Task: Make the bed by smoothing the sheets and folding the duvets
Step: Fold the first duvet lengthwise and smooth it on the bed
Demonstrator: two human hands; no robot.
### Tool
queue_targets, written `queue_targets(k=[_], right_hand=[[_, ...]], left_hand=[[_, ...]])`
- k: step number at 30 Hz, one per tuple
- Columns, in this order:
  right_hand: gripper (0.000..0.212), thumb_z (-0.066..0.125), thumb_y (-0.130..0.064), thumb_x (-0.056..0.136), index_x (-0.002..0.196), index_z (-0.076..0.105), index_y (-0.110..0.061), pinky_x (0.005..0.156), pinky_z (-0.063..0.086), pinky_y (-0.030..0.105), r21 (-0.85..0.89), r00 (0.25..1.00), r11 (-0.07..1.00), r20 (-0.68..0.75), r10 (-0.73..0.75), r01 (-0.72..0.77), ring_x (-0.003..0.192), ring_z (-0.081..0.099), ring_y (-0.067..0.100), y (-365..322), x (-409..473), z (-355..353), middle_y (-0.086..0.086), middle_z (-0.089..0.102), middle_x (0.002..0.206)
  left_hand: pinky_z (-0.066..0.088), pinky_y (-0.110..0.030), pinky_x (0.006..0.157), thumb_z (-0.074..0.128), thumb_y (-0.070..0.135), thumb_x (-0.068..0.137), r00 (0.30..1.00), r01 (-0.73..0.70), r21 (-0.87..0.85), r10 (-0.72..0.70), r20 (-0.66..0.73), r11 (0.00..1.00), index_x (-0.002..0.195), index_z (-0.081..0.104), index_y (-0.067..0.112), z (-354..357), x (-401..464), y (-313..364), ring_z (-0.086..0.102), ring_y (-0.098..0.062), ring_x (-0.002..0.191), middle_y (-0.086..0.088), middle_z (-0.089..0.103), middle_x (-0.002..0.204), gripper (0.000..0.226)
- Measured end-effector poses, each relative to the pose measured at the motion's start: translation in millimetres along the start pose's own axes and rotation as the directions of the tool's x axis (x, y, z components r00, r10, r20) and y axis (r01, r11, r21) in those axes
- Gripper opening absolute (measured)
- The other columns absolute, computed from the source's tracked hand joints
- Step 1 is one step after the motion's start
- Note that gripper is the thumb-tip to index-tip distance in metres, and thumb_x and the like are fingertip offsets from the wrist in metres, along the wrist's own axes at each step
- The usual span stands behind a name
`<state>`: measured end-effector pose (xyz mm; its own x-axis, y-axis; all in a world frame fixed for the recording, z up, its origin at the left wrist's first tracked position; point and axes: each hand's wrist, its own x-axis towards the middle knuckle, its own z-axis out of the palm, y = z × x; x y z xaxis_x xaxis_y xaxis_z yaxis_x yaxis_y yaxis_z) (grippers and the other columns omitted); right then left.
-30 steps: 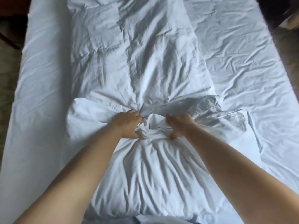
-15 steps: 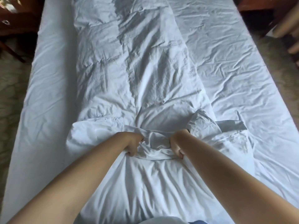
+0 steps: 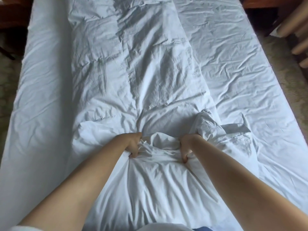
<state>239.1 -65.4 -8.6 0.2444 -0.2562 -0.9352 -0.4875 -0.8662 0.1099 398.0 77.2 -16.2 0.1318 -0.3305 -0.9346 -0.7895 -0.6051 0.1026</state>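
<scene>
A white duvet [image 3: 133, 67] lies lengthwise down the middle of the bed, folded into a long wrinkled strip. Its near end is bunched up in front of me. My left hand [image 3: 132, 145] grips a fold of the bunched cloth, fingers curled down into it. My right hand [image 3: 186, 148] grips the same bunch a little to the right. A crumpled corner of the duvet [image 3: 210, 125] sticks up just right of my right wrist. The white bottom sheet [image 3: 250, 77] shows creased on both sides of the duvet.
The mattress edges run along the left [image 3: 20, 90] and right [image 3: 283, 80] of the view. Patterned carpet [image 3: 286, 67] lies beyond the right edge. Dark wooden furniture [image 3: 260, 7] and pale round legs [image 3: 300, 45] stand at the top right, more dark furniture at the top left [image 3: 11, 22].
Both hands have pulled the bunched duvet end toward me and moved slightly apart. The duvet strip has stretched longer along the bed.
</scene>
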Motion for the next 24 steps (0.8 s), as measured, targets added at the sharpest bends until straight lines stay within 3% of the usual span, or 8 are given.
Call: queue_targets(k=[3, 4, 7, 8, 12, 17, 21, 24], right_hand=[[0.124, 0.082, -0.035, 0.067, 0.153, -0.005, -0.012, 0.105, 0.036, 0.036, 0.044, 0.999, 0.999, -0.04, -0.004, 0.006, 0.134, 0.043, 0.024, -4.8, -0.3, 6.1, 0.002, 0.021, 0.158], [0.125, 0.082, -0.034, 0.067, 0.153, -0.006, -0.012, 0.106, 0.036, 0.036, 0.039, 0.999, 0.999, -0.034, -0.004, 0.006, 0.134, 0.043, 0.024, -6.2, -2.6, 7.5, 0.002, 0.02, 0.159], [0.069, 0.076, -0.027, 0.068, 0.129, 0.051, -0.01, 0.088, 0.049, 0.029, 0.018, 0.998, 1.0, -0.062, -0.009, 0.01, 0.109, 0.061, 0.02, -8.1, -11.0, 11.5, 0.007, 0.057, 0.13], [0.059, 0.075, -0.026, 0.067, 0.122, 0.058, -0.011, 0.085, 0.049, 0.028, 0.008, 0.997, 1.0, -0.076, -0.002, 0.003, 0.107, 0.062, 0.019, -9.1, -14.2, 13.4, 0.006, 0.06, 0.124], [0.064, 0.063, -0.018, 0.076, 0.137, 0.046, -0.008, 0.107, 0.034, 0.039, -0.078, 0.995, 0.997, -0.1, 0.021, -0.029, 0.132, 0.045, 0.025, -10.3, -33.6, 9.9, 0.01, 0.047, 0.143], [0.051, 0.05, -0.023, 0.09, 0.139, 0.045, -0.012, 0.112, 0.027, 0.042, -0.177, 0.938, 0.982, -0.348, 0.005, -0.071, 0.138, 0.037, 0.026, -13.9, -83.2, -39.2, 0.007, 0.044, 0.146], [0.037, 0.045, -0.034, 0.093, 0.124, 0.058, -0.02, 0.11, 0.023, 0.043, -0.142, 0.761, 0.983, -0.649, -0.003, -0.117, 0.125, 0.052, 0.022, -20.0, -115.1, -100.2, 0.0, 0.061, 0.127], [0.033, 0.044, -0.037, 0.094, 0.117, 0.061, -0.021, 0.112, 0.015, 0.044, -0.127, 0.631, 0.98, -0.776, -0.003, -0.152, 0.118, 0.056, 0.022, -24.8, -136.6, -137.5, -0.002, 0.065, 0.118]], left_hand=[[0.055, -0.033, 0.073, 0.074, 0.004, 0.059, 1.0, 0.028, -0.017, -0.028, 0.008, 0.999, 0.139, 0.032, 0.011, 9.5, 0.4, 5.3, 0.059, -0.026, 0.103, -0.006, 0.053, 0.125, 0.091], [0.056, -0.033, 0.079, 0.074, 0.004, 0.059, 0.999, 0.032, 0.003, -0.032, 0.017, 0.999, 0.138, 0.04, 0.01, 12.7, 1.0, 7.8, 0.06, -0.025, 0.105, -0.005, 0.055, 0.125, 0.085], [0.051, -0.032, 0.085, 0.072, 0.01, 0.06, 0.998, 0.06, 0.148, -0.057, -0.023, 0.987, 0.129, 0.053, 0.018, 19.7, -7.0, 15.8, 0.059, -0.023, 0.108, -0.002, 0.058, 0.122, 0.071], [0.049, -0.032, 0.088, 0.071, 0.013, 0.06, 0.997, 0.063, 0.21, -0.051, -0.061, 0.976, 0.127, 0.054, 0.02, 21.3, -11.9, 16.4, 0.056, -0.022, 0.111, -0.002, 0.056, 0.122, 0.069], [0.049, -0.03, 0.088, 0.06, 0.016, 0.079, 0.995, 0.011, 0.184, 0.007, -0.101, 0.983, 0.131, 0.051, 0.019, 21.1, -27.3, 10.1, 0.057, -0.023, 0.111, -0.003, 0.056, 0.126, 0.053], [0.045, -0.025, 0.081, 0.058, 0.03, 0.087, 0.964, 0.03, 0.143, 0.009, -0.265, 0.989, 0.126, 0.052, 0.023, -17.0, -75.0, 1.7, 0.057, -0.023, 0.11, -0.001, 0.056, 0.124, 0.041], [0.048, -0.028, 0.084, 0.056, 0.024, 0.083, 0.886, 0.103, 0.104, -0.044, -0.462, 0.989, 0.118, 0.058, 0.024, -73.7, -127.5, -19.3, 0.06, -0.023, 0.106, -0.002, 0.061, 0.119, 0.035], [0.05, -0.03, 0.085, 0.055, 0.018, 0.082, 0.844, 0.152, 0.049, -0.104, -0.525, 0.987, 0.116, 0.059, 0.019, -106.5, -159.1, -33.8, 0.061, -0.024, 0.103, -0.005, 0.062, 0.117, 0.034]])
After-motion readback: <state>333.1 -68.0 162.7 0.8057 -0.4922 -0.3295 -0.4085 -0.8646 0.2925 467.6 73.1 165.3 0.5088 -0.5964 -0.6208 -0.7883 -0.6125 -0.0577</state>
